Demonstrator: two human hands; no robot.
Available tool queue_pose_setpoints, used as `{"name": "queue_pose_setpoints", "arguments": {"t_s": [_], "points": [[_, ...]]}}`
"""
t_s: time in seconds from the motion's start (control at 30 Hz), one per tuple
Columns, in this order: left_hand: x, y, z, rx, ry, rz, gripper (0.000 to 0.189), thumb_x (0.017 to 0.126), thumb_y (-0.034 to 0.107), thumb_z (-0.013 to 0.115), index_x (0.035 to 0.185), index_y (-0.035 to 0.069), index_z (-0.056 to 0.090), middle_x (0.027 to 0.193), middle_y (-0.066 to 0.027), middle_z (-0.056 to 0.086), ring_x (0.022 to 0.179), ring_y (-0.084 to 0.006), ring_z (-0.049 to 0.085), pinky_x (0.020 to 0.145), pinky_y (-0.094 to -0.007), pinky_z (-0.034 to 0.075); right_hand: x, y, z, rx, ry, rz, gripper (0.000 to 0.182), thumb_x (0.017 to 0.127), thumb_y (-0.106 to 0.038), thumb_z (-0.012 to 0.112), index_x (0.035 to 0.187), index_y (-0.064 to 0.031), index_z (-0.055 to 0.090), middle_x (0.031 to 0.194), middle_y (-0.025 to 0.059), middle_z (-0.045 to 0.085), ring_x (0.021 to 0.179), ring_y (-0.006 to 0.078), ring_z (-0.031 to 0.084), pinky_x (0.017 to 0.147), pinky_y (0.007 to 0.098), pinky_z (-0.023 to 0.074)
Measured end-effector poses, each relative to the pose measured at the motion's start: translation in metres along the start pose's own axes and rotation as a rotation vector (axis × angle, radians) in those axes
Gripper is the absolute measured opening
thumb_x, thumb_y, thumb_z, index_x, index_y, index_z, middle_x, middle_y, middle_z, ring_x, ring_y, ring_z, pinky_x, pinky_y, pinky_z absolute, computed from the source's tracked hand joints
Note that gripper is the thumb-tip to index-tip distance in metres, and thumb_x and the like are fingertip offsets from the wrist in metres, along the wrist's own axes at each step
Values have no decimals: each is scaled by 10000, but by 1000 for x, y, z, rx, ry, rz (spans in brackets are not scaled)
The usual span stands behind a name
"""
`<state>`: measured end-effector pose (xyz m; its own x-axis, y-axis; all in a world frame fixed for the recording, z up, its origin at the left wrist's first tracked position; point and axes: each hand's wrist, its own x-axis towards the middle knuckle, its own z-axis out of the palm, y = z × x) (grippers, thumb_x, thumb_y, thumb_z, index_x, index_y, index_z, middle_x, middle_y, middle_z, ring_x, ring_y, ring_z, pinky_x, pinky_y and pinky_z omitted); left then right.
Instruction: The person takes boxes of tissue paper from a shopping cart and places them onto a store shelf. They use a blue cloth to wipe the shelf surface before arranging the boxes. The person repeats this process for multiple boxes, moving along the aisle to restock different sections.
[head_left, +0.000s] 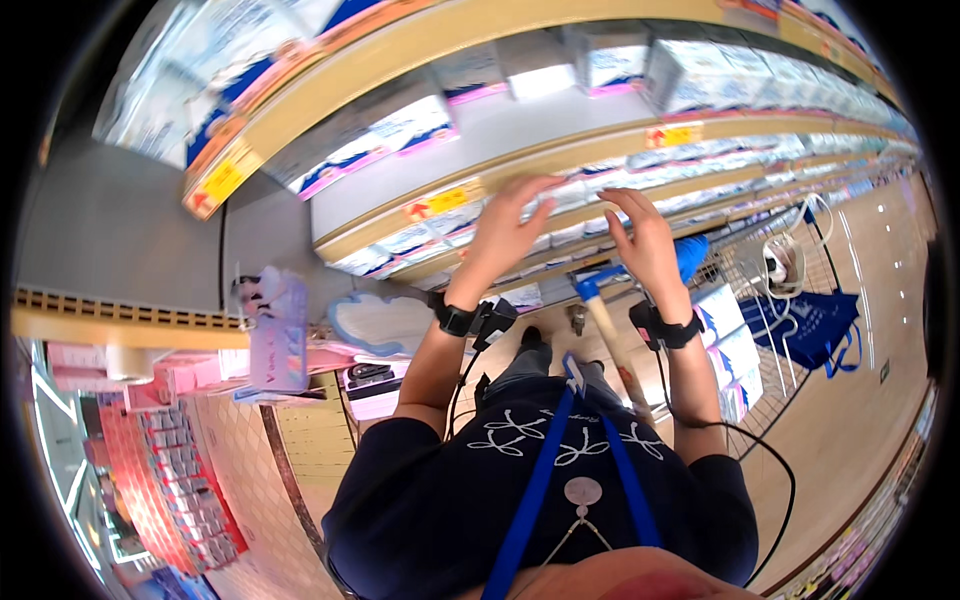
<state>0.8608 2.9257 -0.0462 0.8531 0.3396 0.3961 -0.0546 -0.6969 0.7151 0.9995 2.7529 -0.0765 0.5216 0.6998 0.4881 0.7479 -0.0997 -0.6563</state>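
My left hand (514, 221) is raised in front of the edge of a store shelf (555, 154), its fingers bent and apart, nothing in it. To its right my right hand (637, 232) hovers with thumb and fingers apart, also holding nothing. Both wrists wear black straps with small cabled devices. White and blue packages (409, 124) with pink edges stand on the shelf above my hands, and more boxes (709, 75) line it at the right. Rows of similar packages fill the lower shelves.
A wire shopping cart (787, 405) with a blue handle stands at my right, holding white boxes (727, 345) and a dark blue bag (806, 326). A clear bag hangs at its far side. At left are a purple sign (279, 330) and pink goods. Yellow price tags (448, 200) line the shelf edges.
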Motion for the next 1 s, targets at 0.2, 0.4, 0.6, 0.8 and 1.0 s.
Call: {"name": "queue_pose_setpoints", "arguments": {"t_s": [0.2, 0.4, 0.6, 0.8, 1.0], "points": [[-31, -47, -101, -88, 515, -232, 324, 922, 60, 578, 1245, 38, 591, 1215, -110, 644, 1128, -231, 604, 977, -348, 457, 81, -66, 89, 215, 23, -198, 338, 888, -33, 594, 1226, -43, 580, 1195, 153, 594, 1061, 358, 593, 888, 370, 485], [-36, -86, -146, 301, 791, -257, 520, 842, 75, 655, 1319, -6, 464, 1306, -210, 505, 1228, -359, 457, 1030, -435, 380, 137, -72, 157, 208, 81, -213, 752, 869, -252, 701, 1386, 121, 302, 1299, 320, 450, 1224, 438, 464, 1037, 435, 391], [-26, -92, -138, 406, 773, -222, 628, 825, 111, 666, 1364, -49, 388, 1359, -261, 425, 1296, -425, 354, 1099, -478, 287, 167, -75, 186, 444, -84, -15, 987, 778, -345, 805, 1394, 165, 226, 1304, 305, 454, 1108, 307, 556, 903, 369, 476], [-25, -97, -138, 346, 844, -239, 650, 839, 123, 658, 1379, -81, 359, 1381, -302, 392, 1311, -438, 348, 1107, -483, 285, 178, -68, 187, 397, -110, -15, 1069, 697, -365, 865, 1396, 142, 236, 1240, 244, 500, 981, 232, 595, 777, 316, 519], [-28, -92, -137, 326, 703, -270, 651, 857, 199, 694, 1391, -35, 405, 1371, -241, 467, 1274, -349, 466, 1028, -420, 402, 176, -69, 184, 159, -49, -44, 723, 661, -288, 879, 1210, 17, 521, 1088, 152, 566, 1050, 270, 571, 909, 350, 466]]}}
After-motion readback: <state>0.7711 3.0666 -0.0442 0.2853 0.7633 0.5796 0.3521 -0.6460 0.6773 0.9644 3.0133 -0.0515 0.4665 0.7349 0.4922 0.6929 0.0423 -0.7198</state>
